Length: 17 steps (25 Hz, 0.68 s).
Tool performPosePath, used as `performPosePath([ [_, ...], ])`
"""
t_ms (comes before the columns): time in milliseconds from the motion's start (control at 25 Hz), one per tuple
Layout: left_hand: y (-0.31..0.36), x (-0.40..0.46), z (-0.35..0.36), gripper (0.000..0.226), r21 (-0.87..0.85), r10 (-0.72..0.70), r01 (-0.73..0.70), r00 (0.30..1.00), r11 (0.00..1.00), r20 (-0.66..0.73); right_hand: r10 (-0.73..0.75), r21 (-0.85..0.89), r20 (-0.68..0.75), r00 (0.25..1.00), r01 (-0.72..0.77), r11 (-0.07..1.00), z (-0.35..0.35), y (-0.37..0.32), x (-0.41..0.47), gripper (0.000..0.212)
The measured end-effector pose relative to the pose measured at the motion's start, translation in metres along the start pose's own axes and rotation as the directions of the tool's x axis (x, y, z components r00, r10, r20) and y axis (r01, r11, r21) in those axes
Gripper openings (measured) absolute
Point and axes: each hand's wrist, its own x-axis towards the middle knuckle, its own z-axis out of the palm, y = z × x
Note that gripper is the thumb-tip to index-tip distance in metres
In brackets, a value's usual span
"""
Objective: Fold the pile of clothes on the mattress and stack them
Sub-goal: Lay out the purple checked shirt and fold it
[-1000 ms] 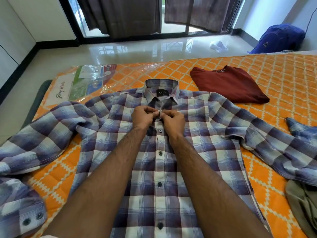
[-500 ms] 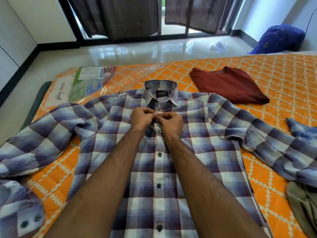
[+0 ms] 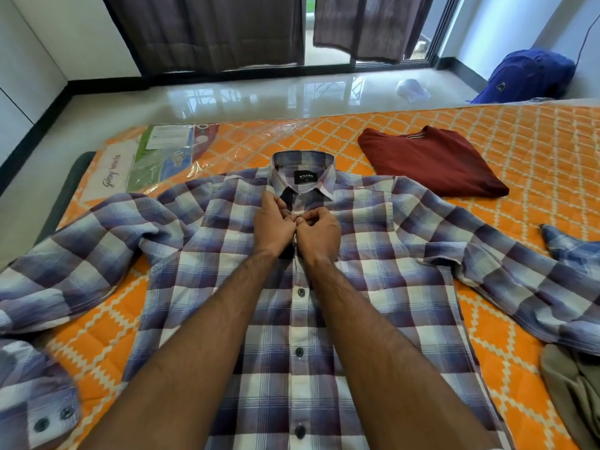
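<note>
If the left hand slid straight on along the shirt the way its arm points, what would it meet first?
Probably the plaid shirt's collar, just beyond the left hand, which pinches the placket with the right hand; depth is uncertain.

- L forearm: bare, runs from lower-left edge up to centre.
- R forearm: bare, runs from lower-right up to centre, converging w/ L.
- Left hand (image 3: 272, 228): back up, fingers curled, tips pinching cloth.
- Right hand (image 3: 319, 234): back up, fingers curled, tips pinching beside L.
- Both hands touch at fingertips; wrists near each other but apart.
</note>
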Motion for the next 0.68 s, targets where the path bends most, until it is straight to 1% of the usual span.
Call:
performPosePath([
  [80,0.004,0.003,-0.005,0.039,-0.010,-0.013,0.013,0.999,1.000,0.037,-0.019,-0.030,-0.004,1.000,0.019,0.999,0.003,0.002,0.000,0.006],
  [120,0.005,0.006,-0.009,0.046,-0.049,-0.041,0.044,0.997,0.998,0.060,-0.030,-0.030,0.009,1.000,0.030,0.999,0.003,0.002,0.001,0.003],
  [160,0.008,0.009,-0.013,0.051,-0.113,-0.077,0.088,0.993,0.990,0.092,-0.038,-0.020,0.029,0.999,0.038,0.999,-0.001,0.001,0.002,0.006],
  [200,0.011,0.013,-0.017,0.056,-0.172,-0.110,0.132,0.985,0.976,0.132,-0.061,-0.017,0.047,0.997,0.062,0.998,-0.006,-0.002,0.004,0.016],
  [240,0.014,0.019,-0.023,0.058,-0.189,-0.112,0.144,0.979,0.971,0.171,-0.104,-0.022,0.048,0.993,0.105,0.994,-0.011,-0.005,0.010,0.024],
  [280,0.018,0.023,-0.028,0.060,-0.155,-0.073,0.104,0.978,0.982,0.198,-0.157,-0.042,0.029,0.987,0.158,0.987,-0.017,-0.009,0.016,0.027],
  [360,0.026,0.036,-0.033,0.061,0.009,0.099,-0.102,0.975,0.995,0.197,-0.216,-0.072,-0.029,0.976,0.213,0.974,-0.025,-0.021,0.031,0.024],
  [400,0.030,0.042,-0.034,0.059,0.111,0.188,-0.212,0.963,0.971,0.192,-0.195,-0.078,-0.033,0.980,0.192,0.978,-0.026,-0.025,0.039,0.024],
  [440,0.034,0.048,-0.033,0.055,0.209,0.251,-0.291,0.948,0.934,0.196,-0.139,-0.080,-0.024,0.990,0.137,0.987,-0.024,-0.028,0.046,0.030],
  [480,0.036,0.054,-0.029,0.050,0.294,0.277,-0.334,0.936,0.896,0.219,-0.052,-0.083,-0.012,0.999,0.050,0.995,-0.021,-0.029,0.051,0.038],
  [560,0.037,0.062,-0.024,0.032,0.410,0.245,-0.335,0.935,0.848,0.256,0.125,-0.052,-0.019,0.992,-0.126,0.991,-0.014,-0.029,0.053,0.050],
  [600,0.037,0.065,-0.023,0.024,0.441,0.226,-0.323,0.939,0.838,0.258,0.186,-0.016,-0.034,0.982,-0.186,0.982,-0.011,-0.030,0.053,0.050],
  [680,0.032,0.066,-0.022,0.020,0.467,0.229,-0.329,0.939,0.821,0.258,0.258,0.044,-0.069,0.964,-0.255,0.966,-0.006,-0.030,0.054,0.040],
])
